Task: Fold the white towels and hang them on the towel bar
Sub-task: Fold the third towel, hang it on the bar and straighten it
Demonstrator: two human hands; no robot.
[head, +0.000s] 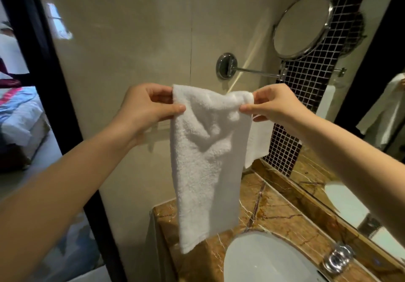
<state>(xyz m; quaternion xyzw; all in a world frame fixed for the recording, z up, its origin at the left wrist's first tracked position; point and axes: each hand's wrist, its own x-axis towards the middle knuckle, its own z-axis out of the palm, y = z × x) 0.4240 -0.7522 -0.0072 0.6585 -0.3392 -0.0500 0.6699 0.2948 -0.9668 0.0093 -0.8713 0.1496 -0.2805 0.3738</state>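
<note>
Fingers and thumb of the left hand [149,104] pinch one top corner of the white terry-cloth towel [206,161], those of the right hand [276,104] the other, so the narrow strip hangs straight above the brown marble counter [274,205] and white oval basin [263,259], probably ready for draping. A second white towel [259,141] hangs just behind; the bar itself I cannot make out. The round chrome swing-arm mirror [302,25] juts out above

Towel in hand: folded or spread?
Folded, apparently: white towel hangs as a narrow, doubled strip, left hand and right hand pinching its top corners.
</note>
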